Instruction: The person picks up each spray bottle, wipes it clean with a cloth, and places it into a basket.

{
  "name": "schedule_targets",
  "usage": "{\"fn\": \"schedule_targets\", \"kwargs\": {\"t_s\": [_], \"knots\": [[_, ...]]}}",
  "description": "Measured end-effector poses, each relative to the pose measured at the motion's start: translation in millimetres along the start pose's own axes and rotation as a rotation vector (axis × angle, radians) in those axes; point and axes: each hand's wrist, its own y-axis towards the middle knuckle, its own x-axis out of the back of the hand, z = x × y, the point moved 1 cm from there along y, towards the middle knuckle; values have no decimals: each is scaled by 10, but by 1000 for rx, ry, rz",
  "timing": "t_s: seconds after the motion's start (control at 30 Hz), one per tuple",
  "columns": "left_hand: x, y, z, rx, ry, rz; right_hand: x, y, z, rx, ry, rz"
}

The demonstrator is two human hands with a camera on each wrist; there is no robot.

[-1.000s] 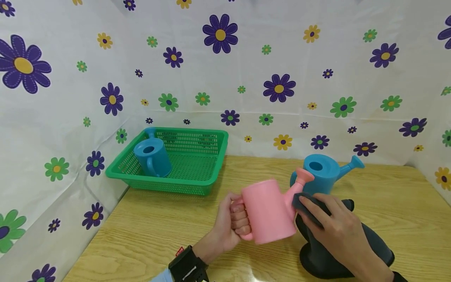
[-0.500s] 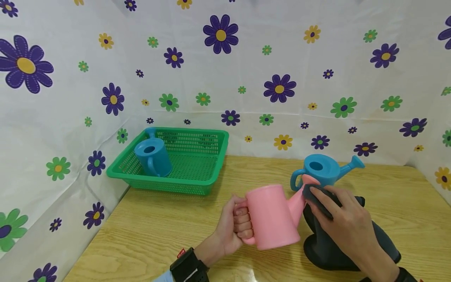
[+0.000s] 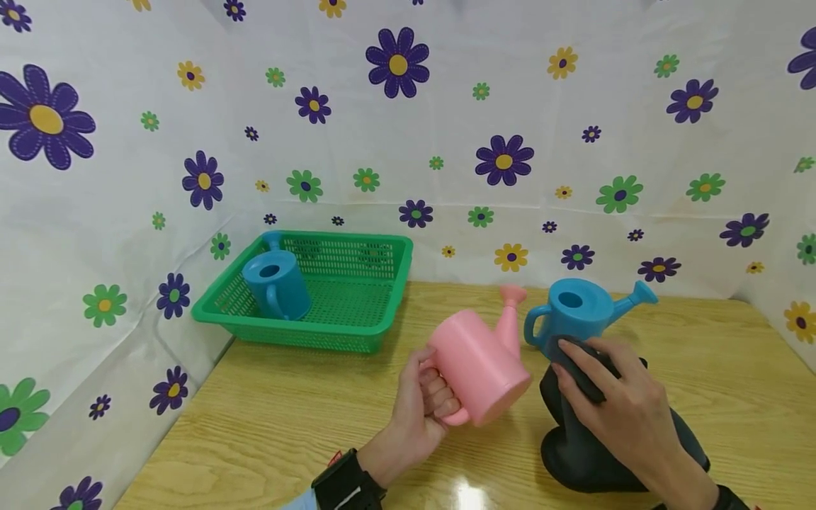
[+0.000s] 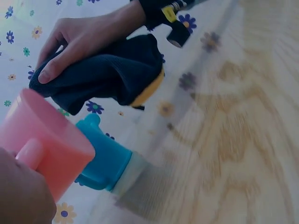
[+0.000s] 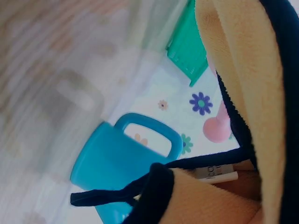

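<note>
My left hand (image 3: 417, 414) grips the handle of a pink watering can (image 3: 481, 368), held above the table and tilted so its base shows and the spout points up and away. In my right hand (image 3: 631, 407) is a dark grey cloth (image 3: 589, 457), pinched and draped in folds. The right wrist view shows the cloth's tan fleecy side (image 5: 243, 46) and a hanging loop. A gap separates the cloth from the pink can. Behind the cloth stands a blue watering can (image 3: 580, 308), partly covered by it in the head view.
At the back left of the wooden table (image 3: 268, 411) sits a green plastic basket (image 3: 319, 340). It holds another blue watering can (image 3: 280, 283). A white sheet with printed flowers (image 3: 395, 142) hangs behind and to the sides.
The cloth was against the pink can's spout and is now apart from it. The pink can has turned, its spout swinging up and left and its base coming into view.
</note>
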Motion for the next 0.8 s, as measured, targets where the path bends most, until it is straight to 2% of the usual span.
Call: {"fn": "schedule_targets", "kwargs": {"t_s": [0.1, 0.2, 0.3, 0.6, 0.8], "knots": [[-29, 2, -9, -26, -53, -29, -34, -13, 55, 48, 31, 7], [-48, -3, -11, -33, -104, -42, -63, -35, 111, 70, 50, 73], [-54, -1, -10, -35, -136, -45, -97, -51, 160, 67, 74, 113], [-10, 21, 0, -27, -188, -50, -181, -68, 283, 54, 122, 164], [-5, 36, -10, -27, -200, -46, -236, -75, 356, 126, 173, 130]]}}
